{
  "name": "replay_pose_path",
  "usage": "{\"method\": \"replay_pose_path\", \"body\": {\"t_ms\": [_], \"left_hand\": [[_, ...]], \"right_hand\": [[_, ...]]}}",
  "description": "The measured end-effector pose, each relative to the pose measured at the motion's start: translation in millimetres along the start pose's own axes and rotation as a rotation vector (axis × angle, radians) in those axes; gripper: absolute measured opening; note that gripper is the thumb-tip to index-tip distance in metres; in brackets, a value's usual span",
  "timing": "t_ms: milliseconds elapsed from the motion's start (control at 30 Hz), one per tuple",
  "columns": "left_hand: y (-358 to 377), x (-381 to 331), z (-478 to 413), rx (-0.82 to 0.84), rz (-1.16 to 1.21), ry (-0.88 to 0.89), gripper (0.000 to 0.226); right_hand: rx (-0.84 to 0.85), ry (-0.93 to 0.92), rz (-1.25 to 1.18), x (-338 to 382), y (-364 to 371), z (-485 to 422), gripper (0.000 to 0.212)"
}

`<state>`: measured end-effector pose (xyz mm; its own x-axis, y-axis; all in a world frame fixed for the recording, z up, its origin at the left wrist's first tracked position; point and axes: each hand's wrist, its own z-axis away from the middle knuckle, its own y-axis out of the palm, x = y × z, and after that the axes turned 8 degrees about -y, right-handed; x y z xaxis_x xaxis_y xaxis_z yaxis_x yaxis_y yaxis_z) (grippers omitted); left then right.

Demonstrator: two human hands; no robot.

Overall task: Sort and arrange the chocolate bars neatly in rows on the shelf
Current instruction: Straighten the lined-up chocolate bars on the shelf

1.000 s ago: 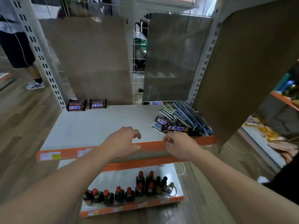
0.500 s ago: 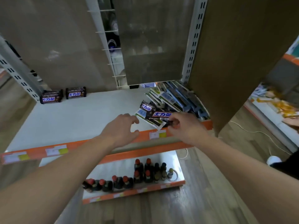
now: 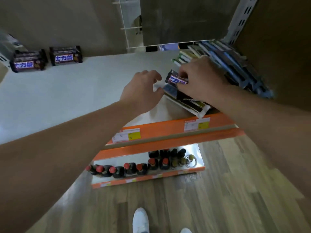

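Observation:
My right hand [image 3: 200,79] pinches a dark brown chocolate bar [image 3: 175,79] with a blue-and-white label, at the near left edge of a jumbled pile of bars [image 3: 223,64] in the right corner of the white shelf [image 3: 75,91]. Flat dark and green-white bars [image 3: 186,101] lie under that hand. My left hand [image 3: 143,89] hovers just left of the bar with fingers loosely curled, holding nothing. Two small stacks of the same brown bars [image 3: 28,62] [image 3: 66,55] stand at the back left of the shelf.
An orange price rail [image 3: 168,130] runs along the shelf front. A lower shelf holds several dark bottles with red caps [image 3: 131,167]. A brown cardboard panel [image 3: 276,39] walls the right side. Wooden floor and my white shoes [image 3: 140,221] are below.
The view has closed in on the shelf. My right hand moved from the front rail onto the pile and took hold of a brown bar; my left hand followed toward it.

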<state>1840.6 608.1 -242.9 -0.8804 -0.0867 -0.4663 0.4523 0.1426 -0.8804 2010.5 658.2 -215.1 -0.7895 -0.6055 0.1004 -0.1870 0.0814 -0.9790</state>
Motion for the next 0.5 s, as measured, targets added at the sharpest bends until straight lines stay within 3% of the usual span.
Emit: {"method": "replay_pose_path", "body": {"t_ms": [133,267,367,500], "left_hand": [[1.4,10.7,-15.0,0.043,0.004,-0.011,0.034],[-2.0,13.0,-26.6,0.070,0.014,-0.005,0.036],[-5.6,11.1,-29.5,0.097,0.018,0.010,0.037],[-10.8,11.2,-28.8,0.114,0.059,0.062,0.051]], "right_hand": [[0.025,0.027,0.129,7.1,0.9,-5.6,0.033],[0.152,0.056,0.245,17.8,-1.7,-15.7,0.041],[0.131,0.070,0.220,19.7,-2.6,-18.2,0.041],[0.002,0.081,0.004,13.5,-7.5,-10.9,0.033]]}}
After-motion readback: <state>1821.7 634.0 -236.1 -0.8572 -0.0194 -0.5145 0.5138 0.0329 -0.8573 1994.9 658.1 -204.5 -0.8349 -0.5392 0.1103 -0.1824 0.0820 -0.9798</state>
